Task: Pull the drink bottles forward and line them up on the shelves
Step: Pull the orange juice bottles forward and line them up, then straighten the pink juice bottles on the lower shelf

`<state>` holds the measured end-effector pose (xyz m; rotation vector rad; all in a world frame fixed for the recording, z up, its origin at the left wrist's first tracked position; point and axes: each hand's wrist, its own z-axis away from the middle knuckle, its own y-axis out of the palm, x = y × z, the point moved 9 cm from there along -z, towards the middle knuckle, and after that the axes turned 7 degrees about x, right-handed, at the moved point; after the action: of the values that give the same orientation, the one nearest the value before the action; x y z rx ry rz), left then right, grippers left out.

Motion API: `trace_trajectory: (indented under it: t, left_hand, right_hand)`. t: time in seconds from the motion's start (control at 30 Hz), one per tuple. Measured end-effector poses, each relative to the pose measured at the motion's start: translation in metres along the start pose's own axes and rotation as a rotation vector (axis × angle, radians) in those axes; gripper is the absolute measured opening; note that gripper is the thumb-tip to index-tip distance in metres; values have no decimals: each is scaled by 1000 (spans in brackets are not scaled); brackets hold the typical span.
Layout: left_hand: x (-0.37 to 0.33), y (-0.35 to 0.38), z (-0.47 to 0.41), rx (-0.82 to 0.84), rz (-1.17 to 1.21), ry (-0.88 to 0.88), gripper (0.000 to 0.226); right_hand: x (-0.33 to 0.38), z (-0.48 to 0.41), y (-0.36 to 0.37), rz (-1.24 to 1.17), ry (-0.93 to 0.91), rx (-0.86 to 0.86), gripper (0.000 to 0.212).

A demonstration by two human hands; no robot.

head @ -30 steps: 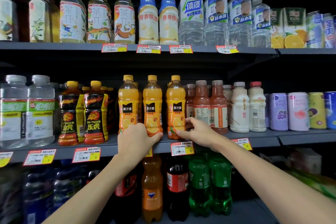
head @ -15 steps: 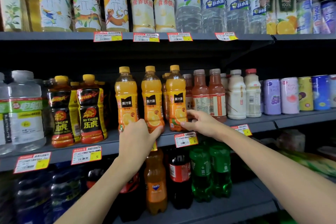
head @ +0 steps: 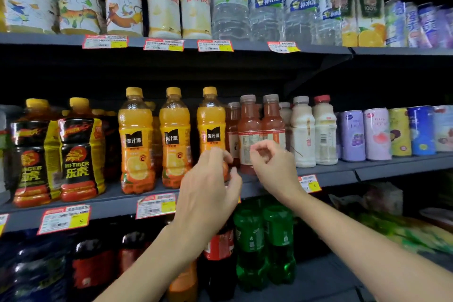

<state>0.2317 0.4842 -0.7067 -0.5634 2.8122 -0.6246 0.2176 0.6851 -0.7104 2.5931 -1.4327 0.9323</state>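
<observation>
Three orange juice bottles with yellow caps stand in a row on the middle shelf [head: 328, 174]: the left one [head: 135, 140], the middle one [head: 174, 137] and the right one [head: 211, 127]. My left hand [head: 208, 189] hovers in front of the right bottle's lower half, hiding it, with fingers loosely curled and nothing held. My right hand [head: 272, 167] is just to its right, in front of the reddish-brown bottles [head: 250, 130]. Its fingers are loosely curled too and hold nothing.
Black and yellow tiger-label bottles [head: 81, 149] stand left of the juice; white milky bottles [head: 304, 132] and pastel cans [head: 377, 133] stand to the right. Tea, yoghurt and water bottles fill the top shelf [head: 318, 49]. Green soda bottles [head: 264, 240] and cola sit on the shelf below.
My left hand let go of the middle orange bottle and moved right in front of the right one. My right hand left that bottle's base and shifted to the reddish-brown bottles.
</observation>
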Motion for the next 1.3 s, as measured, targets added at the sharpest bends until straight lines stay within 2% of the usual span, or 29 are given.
trace_trajectory:
  t: [0.07,0.13,0.3,0.43,0.5,0.7,1.0,1.13,1.3]
  left_hand:
    - [-16,32,-12,7,53,-11,24]
    - [-23,62,-27,8,88,-60,36]
    - [-12,105,-56,-65,71,-295,64]
    - [16,122,-59,-79,104,-537,78]
    - [23,125,-59,-92,71,-588,78]
    - [20,128,-60,-85,-23,-582,55]
    - [23,134,-60,12,-78,-627,56]
    - [20,132,-59,11,-65,-630,57]
    - [15,127,-60,38,-53,-613,56]
  right_hand:
    - [-6,-3,-22,172,-98,-31,8]
    - [-20,-11,-38,306,-133,-46,18]
    - [-66,-31,-45,200,36,106,61]
    - [-92,-37,-35,236,119,166,51]
    - [-101,-41,-30,185,155,199,47]
    - [-107,-47,-27,172,204,246,42]
    - [-104,-43,-33,121,211,246,41]
    - [-105,-41,-35,106,261,229,58]
    - [-91,-40,-46,167,235,272,53]
